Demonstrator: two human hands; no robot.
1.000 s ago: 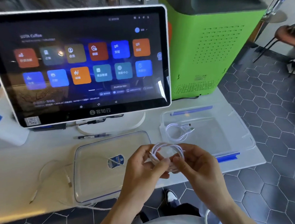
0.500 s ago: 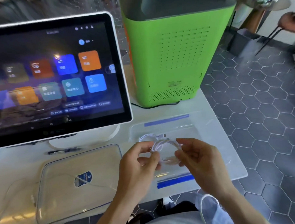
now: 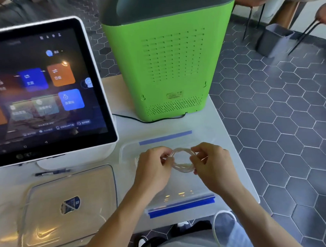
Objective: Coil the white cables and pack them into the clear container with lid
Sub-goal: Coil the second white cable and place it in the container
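Both hands have carried the coil forward since the earlier frame, from the table's near edge to above the open container, and the view has swung right with them. Largest in view, the green unit (image 3: 167,67) stands at the back of the table (image 3: 232,152) beside the screen (image 3: 44,87), leaving the front edge for packing. The lid (image 3: 68,207) lies flat to the left, off the container (image 3: 180,201), so the mouth stays open for loading; the container sits straight ahead of the person, within easy reach of both arms. The left hand (image 3: 153,168) pinches the left side of the coil (image 3: 182,159) and the right hand (image 3: 212,162) pinches the right side, fingers curled round the loops, likely so the turns cannot spring apart before being set down. The coil hangs just over the container's floor, not yet released. A bit of another white cable (image 3: 136,160) shows by the left hand, seemingly already inside. A pen (image 3: 52,173) lies below the screen.
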